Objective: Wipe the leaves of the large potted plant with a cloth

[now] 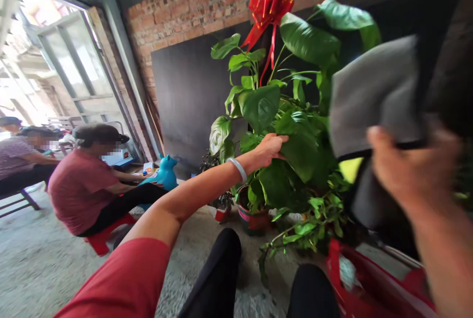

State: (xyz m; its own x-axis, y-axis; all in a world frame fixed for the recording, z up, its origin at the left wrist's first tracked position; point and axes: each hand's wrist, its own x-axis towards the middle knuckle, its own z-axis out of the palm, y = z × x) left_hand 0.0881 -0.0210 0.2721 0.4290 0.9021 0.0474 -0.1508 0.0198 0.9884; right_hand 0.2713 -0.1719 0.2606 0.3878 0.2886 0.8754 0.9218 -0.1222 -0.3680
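Observation:
My left hand [272, 149], a pale bangle [238, 169] on its wrist, reaches into a leafy potted plant [260, 109]. Its fingers are closed at the edge of a broad green leaf [301, 153]. On the right, my right hand [410, 170] grips a grey cloth [373, 96] with a dark edge, raised beside the foliage. Motion smears the fingers of that hand, but the thumb lies over the cloth. The plant's pot [254, 219] stands on the floor, partly covered by leaves.
A red ribbon bow [271, 3] tops the plant, before a dark board [195, 91] and brick wall. Below my right hand is a red bag [343, 278]. At left, a person [81, 185] sits on a red stool [99, 239] near a blue animal figure [164, 173]; others sit beyond.

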